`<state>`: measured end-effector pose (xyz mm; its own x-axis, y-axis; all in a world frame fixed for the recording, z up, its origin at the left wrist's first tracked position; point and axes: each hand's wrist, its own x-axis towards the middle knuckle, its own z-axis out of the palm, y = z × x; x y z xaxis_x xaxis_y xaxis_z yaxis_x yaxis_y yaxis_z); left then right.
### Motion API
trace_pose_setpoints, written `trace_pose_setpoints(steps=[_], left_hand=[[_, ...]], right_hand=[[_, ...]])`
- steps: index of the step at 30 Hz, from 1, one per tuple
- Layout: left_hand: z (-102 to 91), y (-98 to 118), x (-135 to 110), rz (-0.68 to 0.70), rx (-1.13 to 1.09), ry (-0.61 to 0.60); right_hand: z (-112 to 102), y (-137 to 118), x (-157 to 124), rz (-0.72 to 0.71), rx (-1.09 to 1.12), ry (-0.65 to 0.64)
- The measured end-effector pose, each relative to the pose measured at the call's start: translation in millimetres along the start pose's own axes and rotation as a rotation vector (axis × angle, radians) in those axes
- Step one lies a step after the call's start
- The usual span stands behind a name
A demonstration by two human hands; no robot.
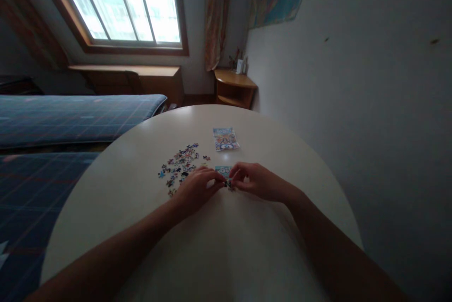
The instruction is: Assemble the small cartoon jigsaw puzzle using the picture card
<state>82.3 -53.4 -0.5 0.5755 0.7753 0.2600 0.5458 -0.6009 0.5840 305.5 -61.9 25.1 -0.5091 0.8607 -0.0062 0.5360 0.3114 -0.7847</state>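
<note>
My left hand [197,188] and my right hand [254,180] meet fingertip to fingertip over small jigsaw pieces [229,182] on a round white table [226,245]. Both hands are pinched shut on those pieces. Just behind the fingers lies a small assembled patch of puzzle [222,170] in light blue. A loose scatter of several puzzle pieces [180,164] lies left of my left hand. A small picture card [225,139] showing the puzzle image lies farther back.
A bed with a blue checked cover [52,123] runs along the left of the table. A white wall stands close on the right. A wooden corner shelf [233,86] and a window [123,1] are at the back.
</note>
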Motion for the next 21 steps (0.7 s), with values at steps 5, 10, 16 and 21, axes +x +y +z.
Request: trace_pose_setpoints(steps=[5,10,16,21], left_hand=[[3.8,-1,-1,0.025,0.048,-0.049],[9.1,-2,-3,0.077,0.074,-0.067],[11.4,2,-3,0.085,0.132,-0.056],[12.8,5,-3,0.051,0.159,-0.061]], right_hand=[[-3,-3,-2,0.047,-0.062,-0.049],[-4,-2,-5,0.047,-0.093,-0.078],[-5,-3,-6,0.083,-0.183,-0.086],[-5,-2,-6,0.085,-0.184,-0.097]])
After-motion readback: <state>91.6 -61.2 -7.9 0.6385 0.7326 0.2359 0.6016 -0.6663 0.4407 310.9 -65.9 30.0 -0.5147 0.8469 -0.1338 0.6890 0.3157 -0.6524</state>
